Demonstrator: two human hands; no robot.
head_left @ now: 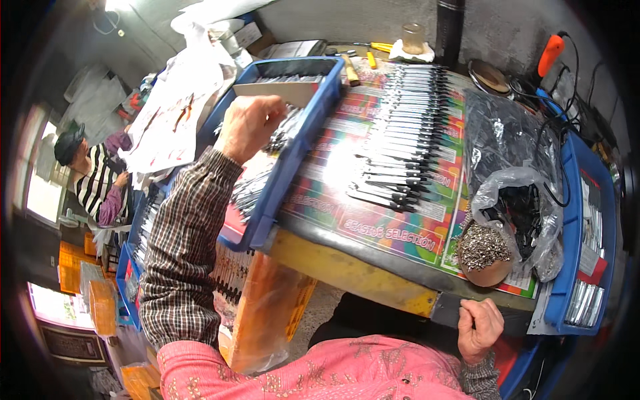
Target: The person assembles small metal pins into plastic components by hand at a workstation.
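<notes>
My left hand (252, 127) is raised over a long blue tray (277, 193), fingers curled together in a pinch; what they hold, if anything, is hidden. Many slim silver-and-dark pieces (250, 193) lie in the tray. My right hand (480, 328) rests curled at the table's front edge, and I cannot make out anything in its fingers. A long row of slim silver pieces with black ends (407, 127) lies side by side on the colourful printed sheet (393, 230). Close to the right hand is a heap of tiny shiny metal parts (485, 247).
Beside the heap, a clear plastic bag (550, 233) holds black parts. A blue bin (572, 293) with silver pieces stands at the right. A glass jar (413, 39) and yellow-handled tools (371, 60) sit at the back. Another person (100, 173) sits at far left, near orange crates (73, 263).
</notes>
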